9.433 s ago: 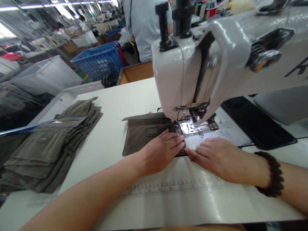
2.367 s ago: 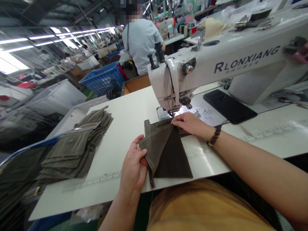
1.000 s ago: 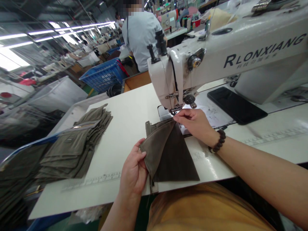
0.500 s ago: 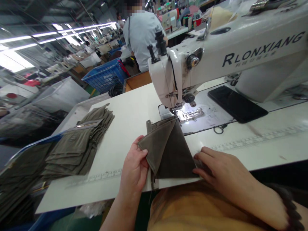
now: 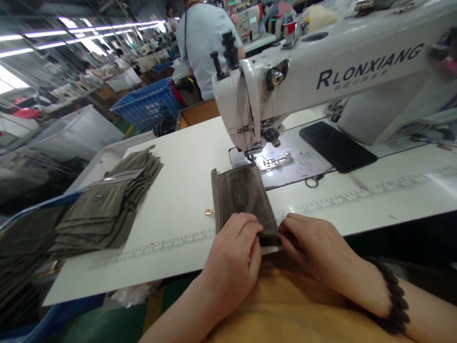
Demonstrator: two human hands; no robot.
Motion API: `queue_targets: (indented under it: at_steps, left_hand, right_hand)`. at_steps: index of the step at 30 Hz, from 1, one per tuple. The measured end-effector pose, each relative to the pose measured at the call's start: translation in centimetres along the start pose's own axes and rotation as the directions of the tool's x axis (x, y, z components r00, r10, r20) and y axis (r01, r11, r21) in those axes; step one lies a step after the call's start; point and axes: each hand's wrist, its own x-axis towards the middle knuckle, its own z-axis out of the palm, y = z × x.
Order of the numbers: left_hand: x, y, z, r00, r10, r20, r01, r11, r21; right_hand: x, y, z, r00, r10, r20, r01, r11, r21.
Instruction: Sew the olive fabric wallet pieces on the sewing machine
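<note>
An olive-brown fabric panel (image 5: 246, 195) with a small label patch and a zipper along its left side lies flat on the sewing table. Its far corner sits at the needle of the sewing machine (image 5: 250, 119). Close to the near edge, my left hand (image 5: 237, 252) presses on the panel with curled fingers, pinching the layers. My right hand (image 5: 307, 243) is closed on the near right corner; its fingertips are partly hidden. A gold zipper pull (image 5: 209, 211) sticks out at the left of the panel.
A stack of similar olive panels (image 5: 103, 205) lies on the table at left. A black phone (image 5: 337, 145) and small scissors (image 5: 314, 181) rest right of the needle. Beyond the table stand a blue crate (image 5: 146, 107) and a person in a light shirt (image 5: 209, 43).
The folded-back top layer now lies flat, showing its label and zipper pull. My left hand has moved right and nearer, to the panel's near edge. My right hand stays at the corner.
</note>
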Motion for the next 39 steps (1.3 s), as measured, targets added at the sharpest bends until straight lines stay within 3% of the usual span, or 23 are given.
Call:
queue_targets:
  at_steps: [3,6,9,12,14,17,19,21,26,30,39]
  left_hand:
    - [-0.1,-0.3,0.1,1.000,-0.015,-0.017,0.015,1.000,-0.021]
    - [-0.2,-0.3,0.2,1.000,-0.013,-0.006,0.013,1.000,-0.002]
    - [-0.2,-0.4,0.2,1.000,-0.005,-0.004,0.005,1.000,0.012]
    - [-0.4,-0.6,0.2,1.000,0.002,-0.031,-0.002,1.000,-0.001]
    - [-0.5,-0.7,0.3,0.999,0.022,-0.040,-0.022,1.000,-0.004]
    - [-0.7,-0.8,0.7,0.998,0.055,-0.028,-0.055,0.998,0.007]
    - [-0.8,-0.8,1.0,0.997,0.074,-0.012,-0.073,0.997,0.018]
    - [-0.9,-0.8,1.3,0.995,0.095,0.008,-0.096,0.995,0.033]
    - [-0.8,-1.1,1.4,0.990,0.140,0.029,-0.142,0.987,0.072]
    - [-0.7,-1.1,1.3,0.983,0.175,0.054,-0.180,0.978,0.101]
    - [-0.5,-0.9,1.0,0.956,0.278,0.094,-0.290,0.944,0.156]
  right_hand:
    - [0.2,-0.1,0.0,0.999,0.053,-0.005,-0.053,0.996,-0.066]
    - [0.6,-0.5,-0.2,0.993,0.079,0.085,-0.074,0.995,-0.067]
    - [0.6,-0.8,-0.5,0.991,0.075,0.111,-0.083,0.994,0.070]
    - [0.4,-0.8,-0.6,0.984,0.160,0.084,-0.178,0.941,0.289]
    - [0.2,-0.6,-0.4,0.964,0.224,0.145,-0.267,0.819,0.508]
    - [0.2,-0.4,0.3,0.929,0.236,0.284,-0.360,0.406,0.840]
    - [0.2,-0.4,0.6,0.916,0.210,0.341,-0.375,0.150,0.915]
    - [0.1,-0.4,0.7,0.905,0.189,0.380,-0.395,0.046,0.918]
    - [-0.5,-0.6,0.3,0.904,0.170,0.392,-0.398,0.002,0.917]
    - [-0.7,-0.8,-0.2,0.914,0.151,0.377,-0.385,0.026,0.923]
    - [-0.7,-0.7,-0.4,0.933,0.147,0.328,-0.352,0.191,0.916]
